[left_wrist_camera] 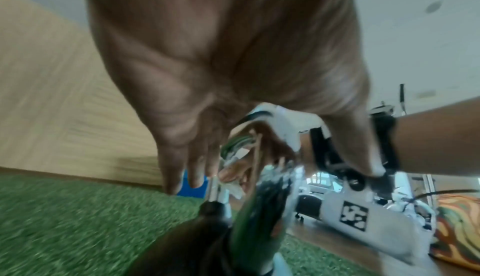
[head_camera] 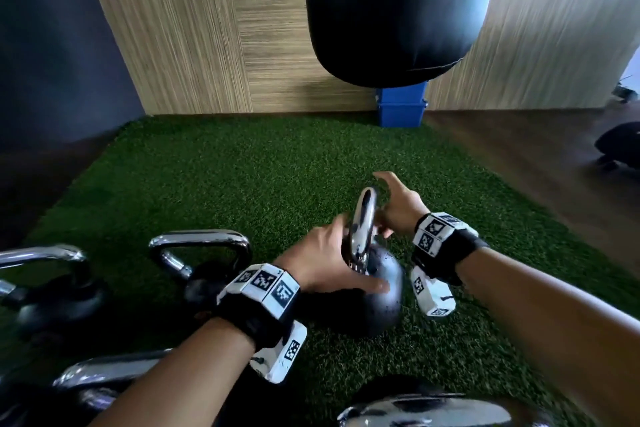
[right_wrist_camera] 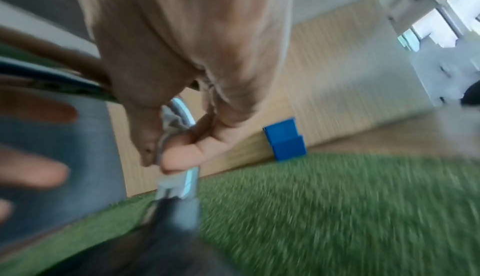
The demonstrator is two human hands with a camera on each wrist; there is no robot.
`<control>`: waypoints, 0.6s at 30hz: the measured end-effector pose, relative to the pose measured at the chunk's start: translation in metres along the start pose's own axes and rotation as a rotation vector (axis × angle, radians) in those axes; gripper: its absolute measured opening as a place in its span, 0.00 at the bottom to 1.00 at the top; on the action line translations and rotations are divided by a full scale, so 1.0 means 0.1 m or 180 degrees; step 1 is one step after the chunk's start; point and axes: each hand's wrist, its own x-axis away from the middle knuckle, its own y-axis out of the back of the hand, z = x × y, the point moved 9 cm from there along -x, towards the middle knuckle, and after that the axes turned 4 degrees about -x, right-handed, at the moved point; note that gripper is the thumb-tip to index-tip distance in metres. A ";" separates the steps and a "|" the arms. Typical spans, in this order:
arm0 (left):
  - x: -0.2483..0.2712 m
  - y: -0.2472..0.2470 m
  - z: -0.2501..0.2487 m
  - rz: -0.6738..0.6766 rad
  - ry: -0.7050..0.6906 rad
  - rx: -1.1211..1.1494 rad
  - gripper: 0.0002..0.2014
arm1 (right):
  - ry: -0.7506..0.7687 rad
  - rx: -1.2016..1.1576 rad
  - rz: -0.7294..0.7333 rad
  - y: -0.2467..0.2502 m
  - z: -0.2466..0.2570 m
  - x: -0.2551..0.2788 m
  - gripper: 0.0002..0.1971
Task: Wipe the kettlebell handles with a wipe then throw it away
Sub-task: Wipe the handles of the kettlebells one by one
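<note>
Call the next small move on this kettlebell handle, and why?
Probably slide the wipe on along the chrome handle: the right hand pinches it against the handle, while the left hand steadies the kettlebell on the turf, so wiping looks unfinished.

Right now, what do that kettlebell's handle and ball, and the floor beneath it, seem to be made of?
Kettlebell handle: polished chrome-like metal, mirror reflections.
Kettlebell ball: dull black, probably cast iron or coated; faint sheen.
Floor: artificial turf, short green fibres.
</note>
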 end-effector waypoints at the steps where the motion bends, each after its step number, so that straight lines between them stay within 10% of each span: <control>1: 0.01 0.07 -0.06 -0.0259 0.0028 -0.0073 0.60 | 0.0352 0.0316 0.0110 0.07 0.12 -0.03 0.38; 6: 0.00 0.19 -0.28 -0.0716 0.0013 -0.0219 0.29 | 0.1503 0.1688 0.0686 0.03 0.59 0.06 0.27; 10: -0.02 0.26 -0.30 -0.0629 0.0069 -0.0231 0.30 | 0.1521 0.2090 0.0715 0.01 0.74 0.12 0.09; 18: -0.20 0.55 -0.18 -0.0150 -0.0219 -0.0999 0.53 | 0.0842 0.2729 0.0650 0.25 0.65 0.22 0.08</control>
